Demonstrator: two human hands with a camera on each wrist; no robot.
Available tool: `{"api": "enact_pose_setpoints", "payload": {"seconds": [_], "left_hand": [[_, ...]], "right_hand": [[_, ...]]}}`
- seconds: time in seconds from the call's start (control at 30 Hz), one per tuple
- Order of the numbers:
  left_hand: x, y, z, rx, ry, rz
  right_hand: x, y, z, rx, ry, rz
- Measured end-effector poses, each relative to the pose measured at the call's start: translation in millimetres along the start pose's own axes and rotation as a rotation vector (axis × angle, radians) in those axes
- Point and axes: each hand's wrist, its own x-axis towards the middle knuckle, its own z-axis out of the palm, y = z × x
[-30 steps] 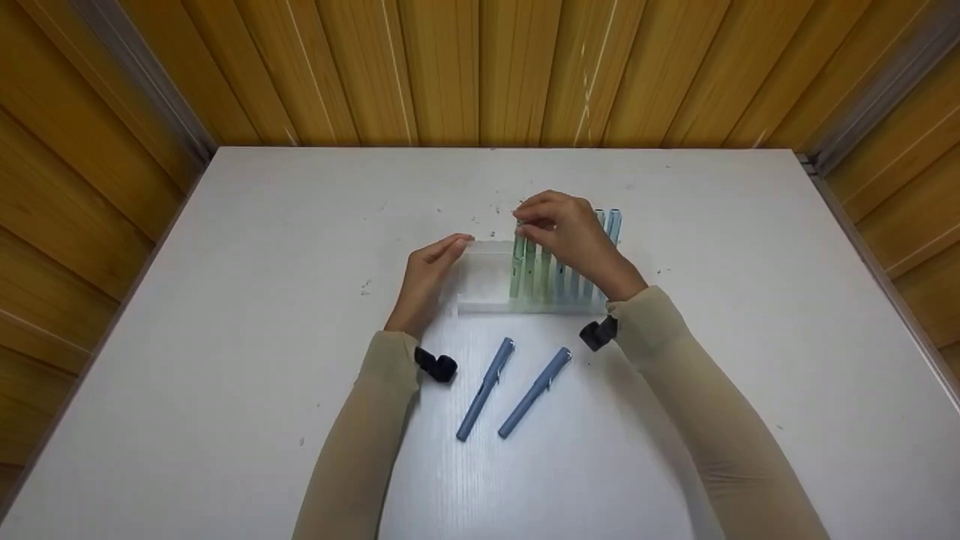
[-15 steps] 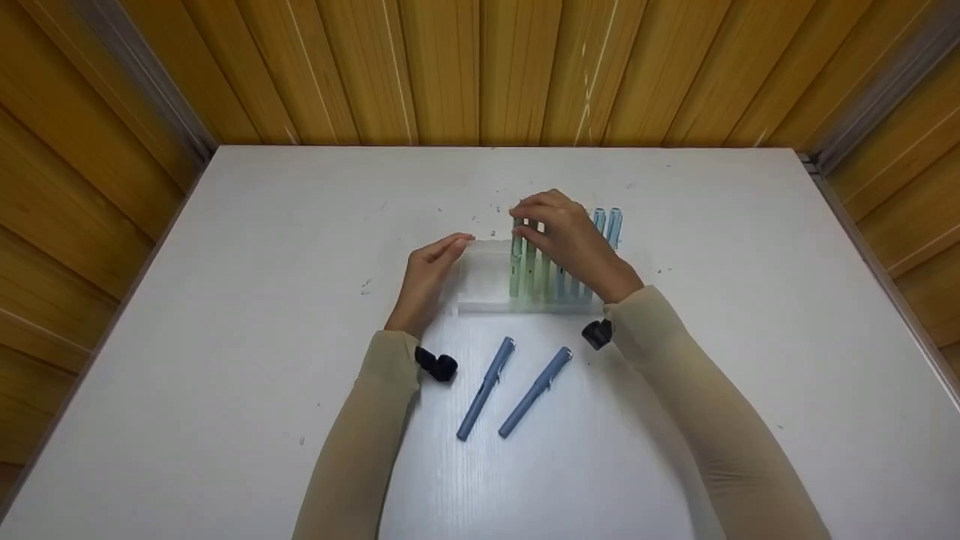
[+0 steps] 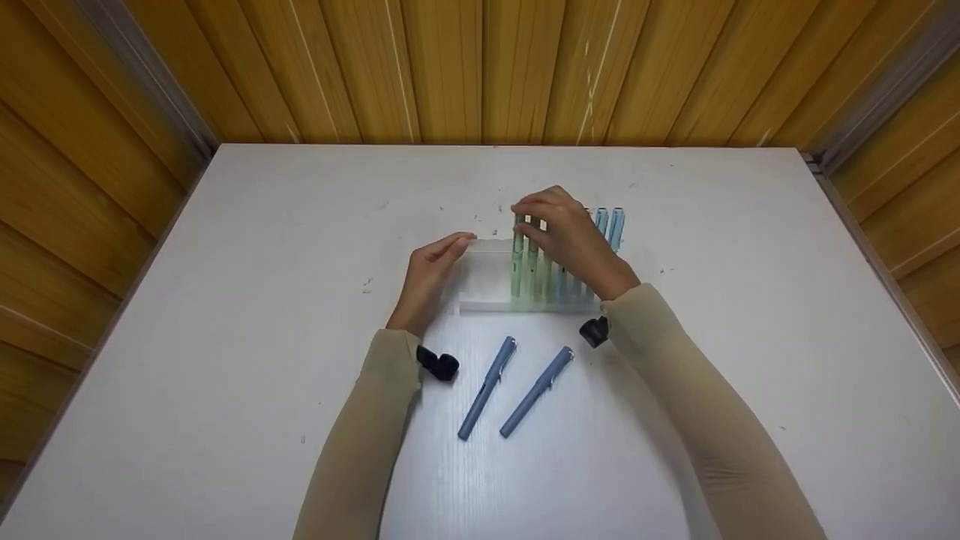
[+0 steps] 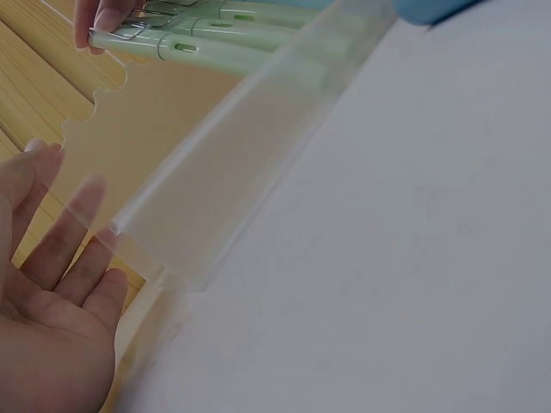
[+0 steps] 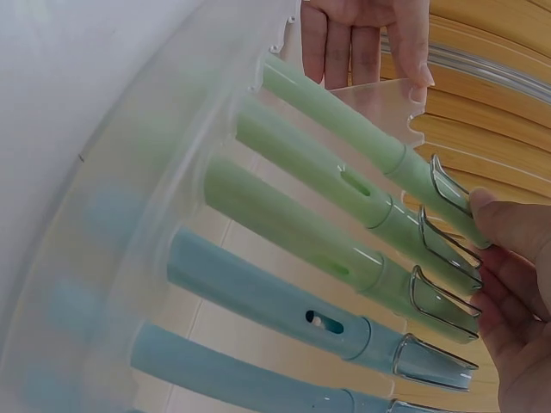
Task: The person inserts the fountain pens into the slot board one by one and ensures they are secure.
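Note:
A clear plastic pen stand (image 3: 484, 276) with a notched back panel holds several pens side by side. My left hand (image 3: 429, 276) grips its left edge, some fingers showing through the clear panel in the left wrist view. At the end of the row, a light green pen (image 5: 344, 125) leans in the stand with its clip up. My right hand (image 3: 566, 229) pinches the top of its cap between thumb and fingers. Beside it stand two more green pens (image 5: 293, 228), then light blue pens (image 5: 258, 292), partly hidden by the right hand in the head view.
Two darker blue pens, a left one (image 3: 487, 388) and a right one (image 3: 537, 392), lie slanted on the white table (image 3: 225, 337) in front of the stand. Small dark specks dot the tabletop. Wood-look panels (image 3: 442, 75) rise behind.
The right hand has shifted very slightly at the green pen's cap, its wrist moving a little left. The left hand, stand and loose blue pens stay in place.

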Motion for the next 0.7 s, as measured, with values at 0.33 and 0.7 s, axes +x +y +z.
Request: {"api": "enact_pose_setpoints", "payload": {"seconds": [0.33, 0.7], "left_hand": [[-1.5, 0.5, 1.6, -0.021, -0.023, 0.005], [0.9, -0.9, 0.3, -0.017, -0.023, -0.011]], "right_hand": [[-0.2, 1.0, 1.9, -0.002, 0.012, 0.002], [1.1, 1.0, 1.1, -0.02, -0.02, 0.028]]}}
